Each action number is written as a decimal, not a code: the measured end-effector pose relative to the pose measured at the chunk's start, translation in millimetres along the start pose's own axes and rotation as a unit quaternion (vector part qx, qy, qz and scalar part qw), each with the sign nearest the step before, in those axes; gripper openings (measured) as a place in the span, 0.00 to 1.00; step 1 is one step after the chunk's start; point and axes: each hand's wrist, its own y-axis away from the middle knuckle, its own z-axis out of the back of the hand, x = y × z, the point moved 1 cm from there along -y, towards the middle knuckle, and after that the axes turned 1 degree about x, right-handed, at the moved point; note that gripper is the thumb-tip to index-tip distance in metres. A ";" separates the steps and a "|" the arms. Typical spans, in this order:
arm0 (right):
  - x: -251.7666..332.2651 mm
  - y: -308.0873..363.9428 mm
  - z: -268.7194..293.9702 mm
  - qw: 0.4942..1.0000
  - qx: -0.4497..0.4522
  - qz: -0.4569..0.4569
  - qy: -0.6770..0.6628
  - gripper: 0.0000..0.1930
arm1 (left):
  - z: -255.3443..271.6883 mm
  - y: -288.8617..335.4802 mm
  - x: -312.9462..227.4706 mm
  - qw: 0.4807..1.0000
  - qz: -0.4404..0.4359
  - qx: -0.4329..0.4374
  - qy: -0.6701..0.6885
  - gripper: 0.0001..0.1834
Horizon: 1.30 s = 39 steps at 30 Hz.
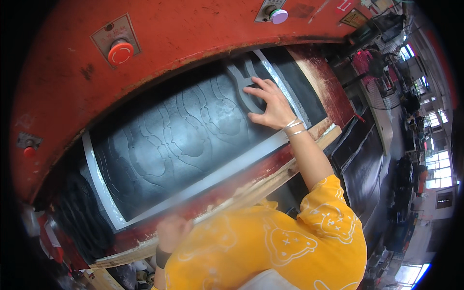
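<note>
My right hand point(270, 103) reaches over the far right part of a black sheet point(145, 140) lying on the press bed. Its thumb and fingers curl around a grey, sole-shaped cutting die point(241, 89) that rests on the sheet. The die's far end goes into shadow under the red press head. Several sole-shaped outlines run side by side across the sheet, left of the die. My left hand point(173, 233) is low in front of the bed's near edge, beside my yellow shirt. Motion smears its fingers, and I see nothing in it.
The red press head point(179, 34) spans the far side, with a red mushroom button point(121, 52), a pale purple button point(279, 16) and a smaller red button point(30, 151). White strips point(212, 180) frame the sheet. Dark material point(79, 217) is piled at left; a wooden rail point(241, 195) edges the front.
</note>
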 end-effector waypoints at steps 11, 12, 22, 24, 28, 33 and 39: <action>-36.0 -33.6 2.5 0.967 -0.230 -0.003 -0.107 0.36 | 4.0 -21.6 -5.7 0.995 0.006 -0.095 0.022 0.05; -38.3 -46.2 7.6 0.940 -0.316 -0.025 -0.123 0.36 | 4.8 -27.4 -4.8 0.993 -0.010 -0.113 0.022 0.05; -20.4 -175.3 43.5 0.806 -0.572 -0.017 -0.151 0.37 | 36.3 -106.1 28.9 0.969 -0.057 -0.222 -0.093 0.07; -31.4 -155.9 32.4 0.816 -0.551 0.009 -0.175 0.37 | 42.9 -118.1 36.8 0.960 -0.057 -0.248 -0.114 0.08; -44.4 -89.9 1.6 0.858 -0.422 -0.107 -0.272 0.24 | 49.0 -129.8 49.6 0.967 0.050 -0.224 -0.111 0.10; -26.9 -5.6 -37.7 0.994 0.090 -0.033 -0.058 0.12 | 47.4 -132.3 51.2 0.966 0.028 -0.216 -0.139 0.11; -25.3 18.7 -54.4 0.996 -0.054 0.035 -0.064 0.12 | 46.9 -133.1 52.2 0.969 0.027 -0.225 -0.096 0.12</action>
